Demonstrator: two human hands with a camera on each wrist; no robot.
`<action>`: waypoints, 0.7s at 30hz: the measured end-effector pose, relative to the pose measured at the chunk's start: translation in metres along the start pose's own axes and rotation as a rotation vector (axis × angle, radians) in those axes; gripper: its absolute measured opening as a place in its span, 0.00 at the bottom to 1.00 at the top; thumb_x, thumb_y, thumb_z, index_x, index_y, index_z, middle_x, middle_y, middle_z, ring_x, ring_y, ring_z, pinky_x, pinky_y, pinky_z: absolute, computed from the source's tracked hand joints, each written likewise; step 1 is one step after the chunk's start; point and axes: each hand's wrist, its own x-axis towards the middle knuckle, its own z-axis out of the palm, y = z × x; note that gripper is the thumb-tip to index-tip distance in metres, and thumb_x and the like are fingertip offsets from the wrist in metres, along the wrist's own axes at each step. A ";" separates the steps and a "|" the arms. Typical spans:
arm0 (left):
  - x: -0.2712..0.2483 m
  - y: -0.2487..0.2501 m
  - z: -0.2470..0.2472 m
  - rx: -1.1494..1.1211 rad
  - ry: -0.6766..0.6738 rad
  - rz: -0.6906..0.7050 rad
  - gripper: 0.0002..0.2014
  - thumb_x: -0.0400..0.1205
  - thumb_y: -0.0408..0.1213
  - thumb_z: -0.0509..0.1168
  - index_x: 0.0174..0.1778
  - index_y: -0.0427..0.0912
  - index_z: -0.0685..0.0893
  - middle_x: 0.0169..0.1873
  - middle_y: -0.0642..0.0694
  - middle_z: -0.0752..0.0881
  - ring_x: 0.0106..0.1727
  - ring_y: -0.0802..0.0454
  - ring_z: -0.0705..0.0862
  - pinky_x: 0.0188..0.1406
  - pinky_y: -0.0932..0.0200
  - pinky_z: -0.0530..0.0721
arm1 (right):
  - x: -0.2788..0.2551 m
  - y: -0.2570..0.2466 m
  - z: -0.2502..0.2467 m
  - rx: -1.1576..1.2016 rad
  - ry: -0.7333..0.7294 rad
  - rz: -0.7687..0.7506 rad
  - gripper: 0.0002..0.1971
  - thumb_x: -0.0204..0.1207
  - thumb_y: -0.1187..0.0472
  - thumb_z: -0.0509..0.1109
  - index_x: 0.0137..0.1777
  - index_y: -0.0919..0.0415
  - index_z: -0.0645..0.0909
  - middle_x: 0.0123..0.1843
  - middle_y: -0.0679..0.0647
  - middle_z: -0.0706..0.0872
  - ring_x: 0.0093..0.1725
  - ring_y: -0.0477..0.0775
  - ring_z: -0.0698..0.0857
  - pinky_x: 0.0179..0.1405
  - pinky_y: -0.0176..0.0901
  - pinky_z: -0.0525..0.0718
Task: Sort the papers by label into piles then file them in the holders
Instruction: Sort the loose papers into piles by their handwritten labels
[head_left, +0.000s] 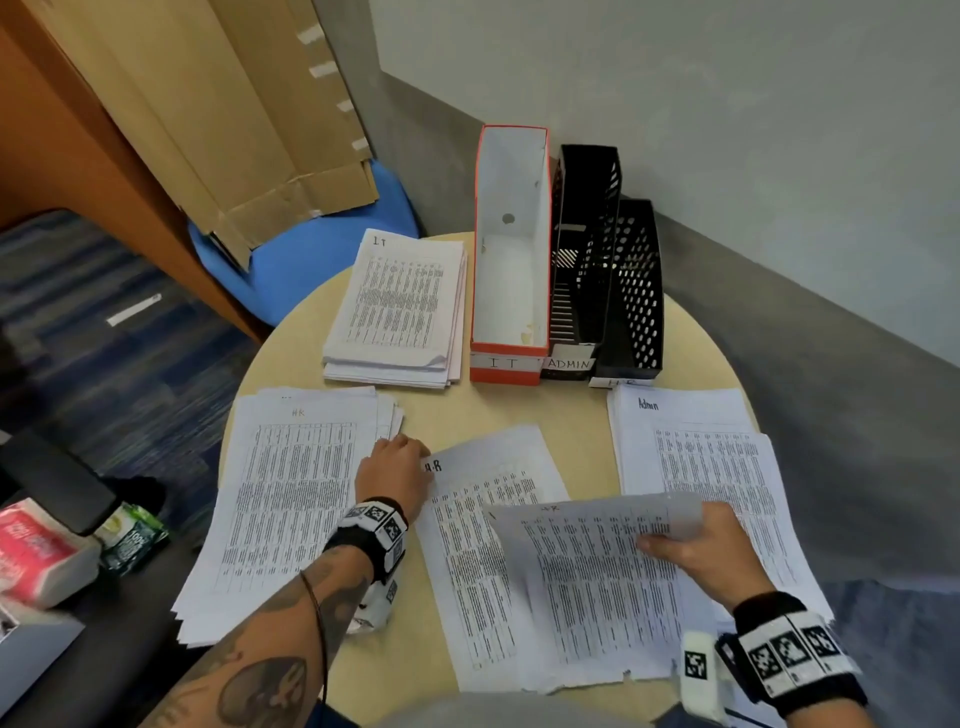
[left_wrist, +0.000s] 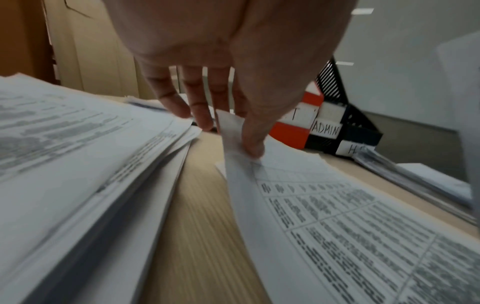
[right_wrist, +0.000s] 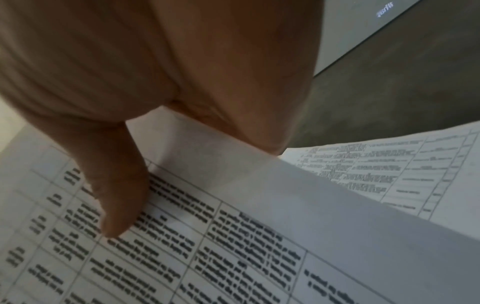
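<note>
On the round table lie an IT pile (head_left: 400, 306) at the back, an HR pile (head_left: 291, 499) on the left and an Admin pile (head_left: 696, 457) on the right. My left hand (head_left: 397, 467) pinches the top left corner of an HR-marked sheet (head_left: 467, 545) in the middle; the wrist view shows thumb and fingers on that corner (left_wrist: 233, 131). My right hand (head_left: 696, 551) holds another HR sheet (head_left: 597, 582) by its right edge, lifted and curled, thumb on top (right_wrist: 116, 205). Behind stand the orange IT holder (head_left: 511, 260), the black ADMIN holder (head_left: 587, 244) and the black HR holder (head_left: 636, 291).
A blue chair (head_left: 311, 249) with flattened cardboard (head_left: 218, 114) stands behind the table (head_left: 571, 410). To the left, lower down, sit a pink packet (head_left: 31, 545) and a green pouch (head_left: 132, 535). The table edge runs close to the Admin pile on the right.
</note>
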 end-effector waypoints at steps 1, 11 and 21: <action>-0.005 -0.001 -0.002 -0.014 0.036 -0.002 0.12 0.87 0.44 0.67 0.65 0.49 0.88 0.67 0.52 0.86 0.69 0.48 0.79 0.65 0.48 0.82 | 0.002 0.000 0.003 0.002 -0.011 -0.010 0.13 0.65 0.74 0.85 0.44 0.59 0.91 0.40 0.51 0.95 0.40 0.51 0.94 0.38 0.40 0.89; -0.052 -0.001 -0.013 -0.611 0.102 0.049 0.06 0.85 0.34 0.71 0.48 0.50 0.92 0.51 0.58 0.94 0.56 0.57 0.90 0.63 0.53 0.86 | 0.015 0.006 0.020 0.103 -0.154 -0.036 0.31 0.61 0.76 0.86 0.64 0.53 0.89 0.51 0.52 0.95 0.53 0.54 0.93 0.48 0.44 0.92; -0.075 0.031 -0.037 -1.315 -0.507 0.155 0.08 0.89 0.33 0.67 0.44 0.39 0.88 0.40 0.44 0.89 0.43 0.48 0.86 0.44 0.58 0.86 | 0.020 -0.024 0.023 0.142 -0.200 -0.150 0.18 0.61 0.84 0.81 0.33 0.58 0.91 0.35 0.54 0.92 0.35 0.50 0.91 0.35 0.38 0.87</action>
